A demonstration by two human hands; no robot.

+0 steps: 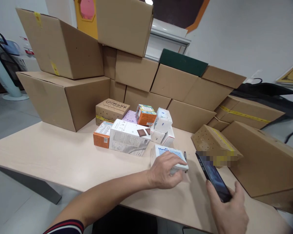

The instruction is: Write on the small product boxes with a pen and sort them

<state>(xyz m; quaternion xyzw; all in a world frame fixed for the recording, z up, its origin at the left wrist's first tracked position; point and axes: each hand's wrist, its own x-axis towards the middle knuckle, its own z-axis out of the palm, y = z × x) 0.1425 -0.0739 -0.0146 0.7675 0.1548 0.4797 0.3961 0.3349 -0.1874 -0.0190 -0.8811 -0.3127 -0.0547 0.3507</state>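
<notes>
My left hand (pixel 166 170) is at the near side of a white box (pixel 158 151) with blue lettering that starts "Manhu". The index finger and thumb are apart, and the index finger lies over the box's top; the other fingers are partly hidden. A small dark item (pixel 185 155) shows at the box's right end, too small to name. In my right hand (pixel 228 208) is a dark smartphone (pixel 216 178), held tilted above the table, thumb on one edge and fingers on the other. Its screen is dim and blurred.
Beyond my left hand stand a long white carton (pixel 129 138), orange boxes (pixel 101 138), smaller white boxes (pixel 163 120) and a brown carton (pixel 111 109). Large cardboard boxes (pixel 88 100) wall the table (pixel 63 156) at left and back. A speckled carton (pixel 213 141) sits right.
</notes>
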